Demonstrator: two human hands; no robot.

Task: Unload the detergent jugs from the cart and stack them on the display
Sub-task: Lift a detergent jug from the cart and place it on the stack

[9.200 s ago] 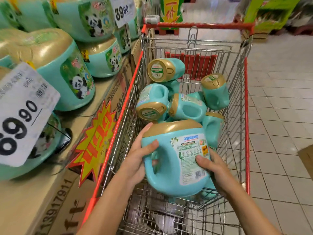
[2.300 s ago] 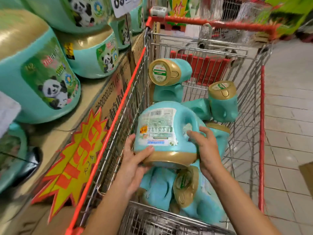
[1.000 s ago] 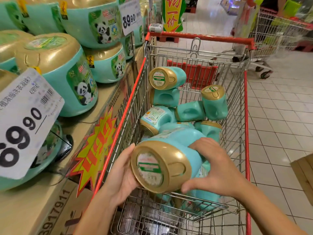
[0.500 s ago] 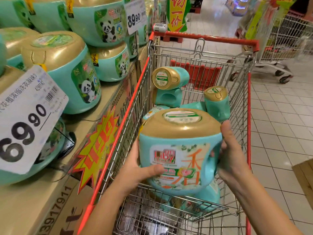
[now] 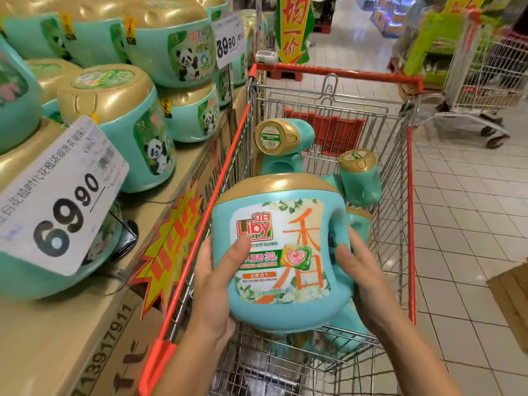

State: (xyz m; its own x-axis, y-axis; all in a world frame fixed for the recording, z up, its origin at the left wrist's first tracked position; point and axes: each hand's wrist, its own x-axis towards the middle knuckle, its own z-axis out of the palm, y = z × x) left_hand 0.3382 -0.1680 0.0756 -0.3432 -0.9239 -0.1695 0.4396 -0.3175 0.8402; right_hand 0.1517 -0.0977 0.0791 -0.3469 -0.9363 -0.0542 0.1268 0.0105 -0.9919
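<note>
Fingers (image 5: 239, 254) curl tight: beside the display (image 5: 43, 338), above the cart (image 5: 409, 195), the detergent jug (image 5: 283, 252) sits upright between left hand (image 5: 215, 284) and right hand (image 5: 364, 277). Probably heavy, rigid, glossy-slick; support its base, hook the side handle (image 5: 341, 221).

held jug (image 5: 281, 252): teal, gold cap, orange-lettered label | cart (image 5: 408, 224): silver wire, red trim | floor (image 5: 463, 201): white tiles

Held jug (image 5: 281, 252) above cart (image 5: 410, 212); display (image 5: 57, 332) left of cart.
</note>
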